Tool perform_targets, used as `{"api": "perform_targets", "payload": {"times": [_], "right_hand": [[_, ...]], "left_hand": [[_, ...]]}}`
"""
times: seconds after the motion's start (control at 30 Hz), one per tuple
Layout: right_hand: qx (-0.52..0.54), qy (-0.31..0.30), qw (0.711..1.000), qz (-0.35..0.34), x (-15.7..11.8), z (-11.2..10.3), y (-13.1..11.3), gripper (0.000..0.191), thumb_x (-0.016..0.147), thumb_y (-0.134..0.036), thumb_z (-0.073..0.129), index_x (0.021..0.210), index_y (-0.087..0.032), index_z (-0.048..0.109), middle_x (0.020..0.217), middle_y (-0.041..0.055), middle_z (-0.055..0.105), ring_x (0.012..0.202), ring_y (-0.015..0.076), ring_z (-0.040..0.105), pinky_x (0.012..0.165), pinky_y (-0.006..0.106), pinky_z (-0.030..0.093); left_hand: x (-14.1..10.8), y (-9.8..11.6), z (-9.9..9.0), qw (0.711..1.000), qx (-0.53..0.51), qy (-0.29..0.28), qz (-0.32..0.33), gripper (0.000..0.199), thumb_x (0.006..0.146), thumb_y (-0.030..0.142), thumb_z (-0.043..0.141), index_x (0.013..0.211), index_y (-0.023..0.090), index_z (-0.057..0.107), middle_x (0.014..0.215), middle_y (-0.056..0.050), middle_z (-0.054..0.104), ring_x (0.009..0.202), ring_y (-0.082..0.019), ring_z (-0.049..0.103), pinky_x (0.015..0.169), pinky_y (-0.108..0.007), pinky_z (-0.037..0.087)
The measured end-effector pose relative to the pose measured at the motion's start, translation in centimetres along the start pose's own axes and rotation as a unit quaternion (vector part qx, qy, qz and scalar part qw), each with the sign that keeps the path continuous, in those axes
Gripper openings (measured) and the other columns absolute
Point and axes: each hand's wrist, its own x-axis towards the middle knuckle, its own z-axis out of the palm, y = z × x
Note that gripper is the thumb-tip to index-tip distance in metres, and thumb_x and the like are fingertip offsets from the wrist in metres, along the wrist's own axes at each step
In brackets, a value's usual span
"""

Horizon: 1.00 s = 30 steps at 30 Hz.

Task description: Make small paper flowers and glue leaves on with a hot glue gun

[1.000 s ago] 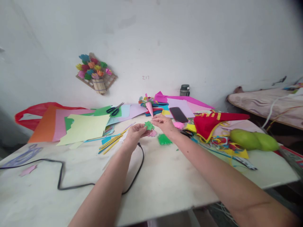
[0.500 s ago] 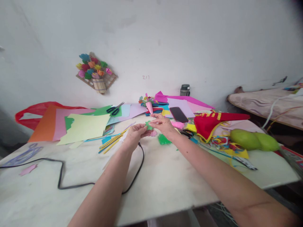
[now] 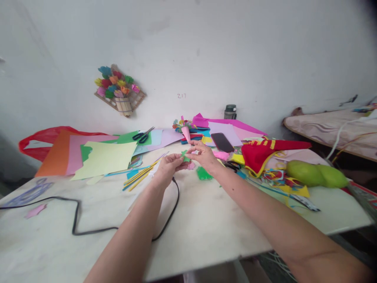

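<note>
A small green paper piece (image 3: 185,155) is pinched between both hands above the middle of the table. My left hand (image 3: 171,167) grips its left side, fingers closed. From the right, my right hand (image 3: 202,154) holds it between thumb and fingertips. Just below the hands lie a small pink paper piece (image 3: 191,166) and a bright green item (image 3: 204,173). Behind them rests a pink paper cone (image 3: 185,133) with colourful paper bits at its top.
Paper sheets (image 3: 106,157) and scissors (image 3: 143,135) lie left and back. A black cable (image 3: 77,212) crosses the front left. Rightward are a phone (image 3: 222,142), red cloth (image 3: 257,156), scraps and green fruit (image 3: 306,173). Yellow and blue strips (image 3: 141,177) lie beside my left hand.
</note>
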Motion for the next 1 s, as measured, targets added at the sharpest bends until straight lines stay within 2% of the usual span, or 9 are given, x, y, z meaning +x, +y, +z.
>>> {"api": "perform_targets", "payload": {"times": [0.27, 0.4, 0.5, 0.57, 0.63, 0.73, 0.87, 0.93, 1.0], "right_hand": [[0.028, 0.001, 1.0, 0.011, 0.1, 0.1, 0.2, 0.012, 0.063, -0.029, 0.064, 0.071, -0.02, 0.067, 0.115, 0.0049, 0.047, 0.105, 0.0182, 0.044, 0.08, 0.03, 0.039], [0.029, 0.029, 0.999, 0.013, 0.2, 0.1, 0.7, 0.016, 0.066, -0.032, 0.061, 0.076, -0.019, 0.065, 0.113, 0.0053, 0.048, 0.103, 0.0175, 0.046, 0.077, 0.029, 0.041], [0.005, 0.06, 0.998, 0.013, 0.4, -0.3, 1.1, 0.021, 0.067, -0.036, 0.059, 0.078, -0.018, 0.064, 0.103, 0.005, 0.054, 0.092, 0.0157, 0.051, 0.076, 0.028, 0.041], [-0.005, 0.061, 0.997, 0.037, 0.5, -0.6, 1.3, 0.024, 0.068, -0.039, 0.057, 0.078, -0.017, 0.062, 0.086, 0.0036, 0.058, 0.078, 0.0141, 0.053, 0.07, 0.027, 0.042], [-0.008, 0.06, 0.996, 0.069, 0.6, -0.9, 1.3, 0.027, 0.068, -0.042, 0.054, 0.076, -0.017, 0.059, 0.069, 0.0007, 0.056, 0.065, 0.0123, 0.051, 0.062, 0.025, 0.041], [0.001, 0.075, 0.993, 0.093, 0.7, -1.5, 1.4, 0.029, 0.07, -0.045, 0.051, 0.068, -0.016, 0.055, 0.057, -0.0022, 0.05, 0.054, 0.0095, 0.046, 0.054, 0.023, 0.037], [0.047, 0.033, 0.989, 0.138, 0.9, -2.4, 1.7, 0.031, 0.069, -0.046, 0.051, 0.064, -0.016, 0.052, 0.054, -0.0024, 0.05, 0.042, 0.0061, 0.04, 0.043, 0.021, 0.031], [0.055, 0.032, 0.985, 0.162, 1.0, -2.7, 2.0, 0.031, 0.068, -0.046, 0.052, 0.063, -0.015, 0.052, 0.052, -0.0023, 0.05, 0.039, 0.0053, 0.038, 0.039, 0.02, 0.028], [0.052, 0.043, 0.981, 0.181, 1.0, -2.8, 2.2, 0.03, 0.068, -0.045, 0.052, 0.063, -0.015, 0.052, 0.051, -0.0025, 0.05, 0.038, 0.0047, 0.037, 0.037, 0.02, 0.026]], "left_hand": [[-0.2, 0.2, 0.2, 1.0, -0.024, 0.003, -0.013, 0.018, 0.062, 0.02, 0.067, 0.075, 0.01, 0.059, 0.069, -0.006, 0.066, 0.073, -0.02, 0.064, 0.071, -0.028, 0.049], [0.0, -0.2, -0.1, 0.998, -0.05, 0.014, -0.032, 0.014, 0.065, 0.016, 0.063, 0.077, 0.01, 0.058, 0.073, -0.009, 0.067, 0.076, -0.02, 0.064, 0.073, -0.029, 0.049], [0.3, -0.5, -0.4, 0.998, -0.054, 0.036, -0.024, 0.011, 0.066, 0.015, 0.063, 0.075, 0.011, 0.057, 0.07, -0.008, 0.066, 0.076, -0.02, 0.064, 0.075, -0.03, 0.049], [0.3, -0.5, -0.5, 0.997, -0.051, 0.055, -0.014, 0.011, 0.065, 0.016, 0.063, 0.072, 0.012, 0.056, 0.067, -0.006, 0.066, 0.074, -0.019, 0.064, 0.074, -0.03, 0.049], [0.2, -0.3, -0.3, 0.998, -0.042, 0.052, -0.013, 0.012, 0.066, 0.019, 0.064, 0.071, 0.012, 0.055, 0.066, -0.006, 0.066, 0.073, -0.02, 0.064, 0.072, -0.031, 0.05], [-0.1, 0.1, 0.0, 0.999, -0.028, -0.001, -0.028, 0.016, 0.067, 0.025, 0.064, 0.072, 0.012, 0.055, 0.067, -0.008, 0.066, 0.072, -0.02, 0.065, 0.068, -0.03, 0.05], [-0.8, -0.1, 0.9, 0.996, -0.025, -0.072, -0.051, 0.018, 0.067, 0.026, 0.064, 0.073, 0.013, 0.054, 0.066, -0.007, 0.065, 0.07, -0.02, 0.065, 0.061, -0.025, 0.05], [-1.4, -0.6, 1.8, 0.985, -0.031, -0.144, -0.084, 0.018, 0.066, 0.026, 0.065, 0.072, 0.014, 0.053, 0.067, -0.005, 0.064, 0.071, -0.021, 0.065, 0.059, -0.025, 0.05], [-2.0, -1.0, 3.0, 0.959, -0.029, -0.23, -0.161, 0.02, 0.065, 0.028, 0.066, 0.073, 0.015, 0.054, 0.069, -0.006, 0.063, 0.072, -0.021, 0.064, 0.059, -0.025, 0.05]]}}
